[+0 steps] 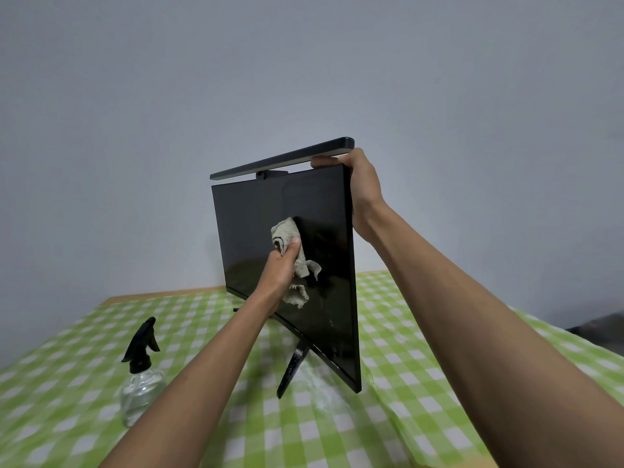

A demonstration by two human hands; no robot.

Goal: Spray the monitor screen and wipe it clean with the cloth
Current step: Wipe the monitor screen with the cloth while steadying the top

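A plain grey wall (pixel 304 79) fills the upper frame above a table draped in a green-and-white checked tablecloth (pixel 388 366), its plastic-looking surface creased. At centre stands the monitor (pixel 256 224), a flat glossy black rectangle on thin splayed legs, with a slim dark light bar (pixel 280 160) clipped along its top edge. The right hand (pixel 363 190) grips the monitor's upper right corner, fingers wrapped over the edge. The left hand (pixel 280 268) clutches a crumpled beige terry cloth (pixel 290 241) against the screen's middle. At lower left stands a clear, rounded spray bottle (pixel 141 386) with a black trigger head, possibly holding liquid.
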